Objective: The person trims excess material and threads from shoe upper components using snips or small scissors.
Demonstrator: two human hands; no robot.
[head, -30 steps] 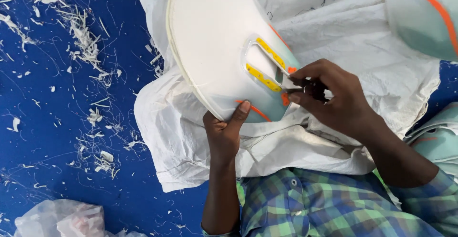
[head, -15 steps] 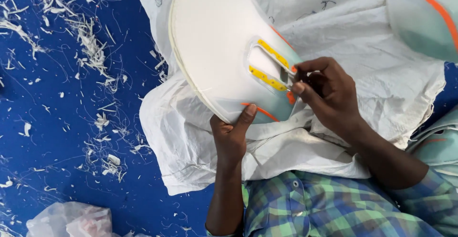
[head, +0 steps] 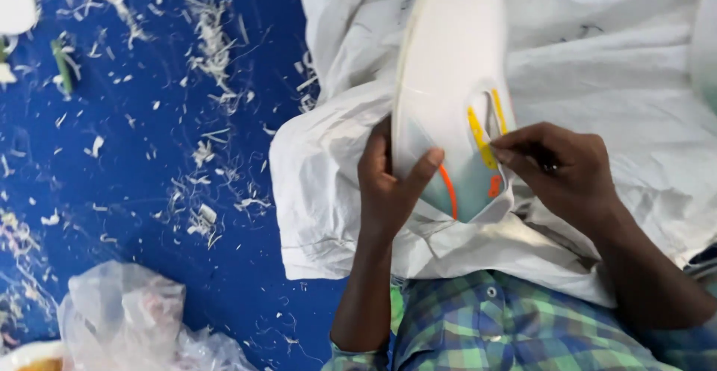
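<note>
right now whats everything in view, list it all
shoe sole piece: one, white with yellow and orange strips, held up at centre
woven sack: one, white, spread over the lap under the sole
blue sheet: one, covers the floor at left
trimmings: many, white slivers scattered on the blue sheet
plastic bag: one, clear, crumpled, bottom left
checked shirt: one, green and blue, bottom edge
left hand: grip on the sole's lower edge
right hand: fingertips pinched at the yellow strip

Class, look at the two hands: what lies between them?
In the head view, the white sole lies between them: the left hand grips its near end and the right hand pinches its yellow-edged slot.
</note>
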